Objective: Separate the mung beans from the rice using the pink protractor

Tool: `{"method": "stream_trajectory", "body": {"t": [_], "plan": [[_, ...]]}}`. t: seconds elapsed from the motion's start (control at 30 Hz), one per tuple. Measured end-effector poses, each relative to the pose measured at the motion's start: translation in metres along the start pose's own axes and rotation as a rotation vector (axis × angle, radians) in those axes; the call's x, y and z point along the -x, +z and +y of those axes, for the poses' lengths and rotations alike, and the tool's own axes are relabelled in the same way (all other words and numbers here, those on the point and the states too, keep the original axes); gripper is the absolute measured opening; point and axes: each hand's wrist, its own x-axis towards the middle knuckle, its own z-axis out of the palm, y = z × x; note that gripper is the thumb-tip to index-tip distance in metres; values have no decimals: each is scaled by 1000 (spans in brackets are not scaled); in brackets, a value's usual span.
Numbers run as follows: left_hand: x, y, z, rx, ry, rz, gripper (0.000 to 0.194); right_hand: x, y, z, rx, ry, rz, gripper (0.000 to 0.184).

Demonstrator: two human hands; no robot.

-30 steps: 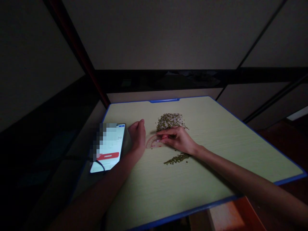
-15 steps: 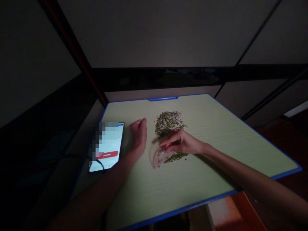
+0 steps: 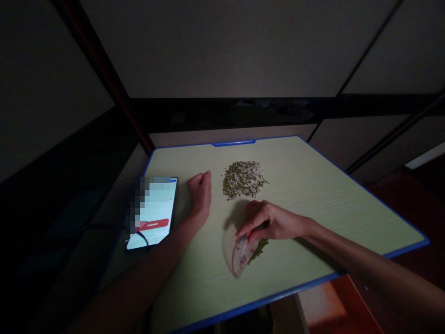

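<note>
My right hand (image 3: 269,220) grips a clear, pinkish half-round protractor (image 3: 236,253), held on edge against the pale green tabletop (image 3: 313,195). A small heap of green beans (image 3: 257,247) lies right beside the protractor, under my fingers. A larger spread of green beans (image 3: 243,177) sits farther back on the table, apart from the hand. My left hand (image 3: 200,195) rests on its side with fingers curled, holding nothing, between the lit phone (image 3: 153,211) and the large bean pile.
The phone lies at the table's left edge with a dark cable (image 3: 141,237) running from its near end. A blue rim (image 3: 271,301) borders the table. Dark metal frame bars (image 3: 104,69) rise behind and to the left. The room is dim.
My right hand has drawn the protractor toward me, from beside the large pile to the near part of the table, pushing the small heap of beans along. The left hand stayed put.
</note>
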Motion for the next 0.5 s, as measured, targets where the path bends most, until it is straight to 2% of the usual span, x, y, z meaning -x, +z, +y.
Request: {"method": "stream_trajectory", "body": {"t": [0.13, 0.2, 0.27, 0.37, 0.5], "plan": [[1, 0, 1, 5, -2, -4, 33, 5, 3, -5, -46, 44, -54, 25], [1, 0, 1, 7, -1, -6, 34, 9, 2, -8, -85, 77, 0, 24], [1, 1, 1, 8, 0, -9, 34, 16, -3, -10, -114, 131, 122, 26], [1, 1, 2, 12, -3, -10, 34, 30, -17, -10, -95, 296, 363, 31], [2, 2, 3, 8, -4, -6, 34, 53, -35, -2, 98, 529, 715, 35]]}}
